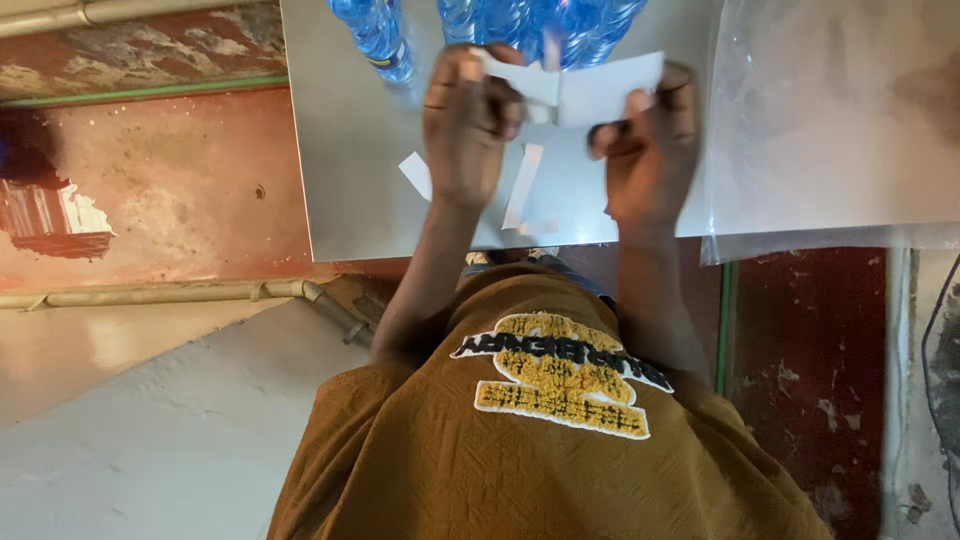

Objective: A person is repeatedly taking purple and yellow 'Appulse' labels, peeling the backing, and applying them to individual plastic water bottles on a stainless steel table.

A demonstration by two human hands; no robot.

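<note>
shirt: brown shirt [560, 460] fills the bottom of the view, yellow-and-black patch on the chest, nearest thing to me.
floor: red worn floor [170, 190] to one side below the tabletop edge, pale pipe [170, 293] running across it.
tabletop: grey metal tabletop [350, 150], its near edge just past my forearms.
scraps: two white paper strips lying flat on the tabletop, one short strip [416, 175] beside my left hand, one long strip [523, 186] between my wrists.
left hand: left hand [468, 125] raised over the tabletop, grip pressed together, thumb and fingers pinching the left end of the white paper piece [600, 92].
right hand: right hand [650, 150] level with it, grip pinching the right end of the same piece, thumb on top.
paper: held off the tabletop between both hands, stretched flat, upper edge tilted up toward the right.
plastic: clear plastic sheet [830, 120] lying on the tabletop just beside my right hand.
bottles: blue water bottles [530, 25] standing at the far edge, behind the paper.
</note>
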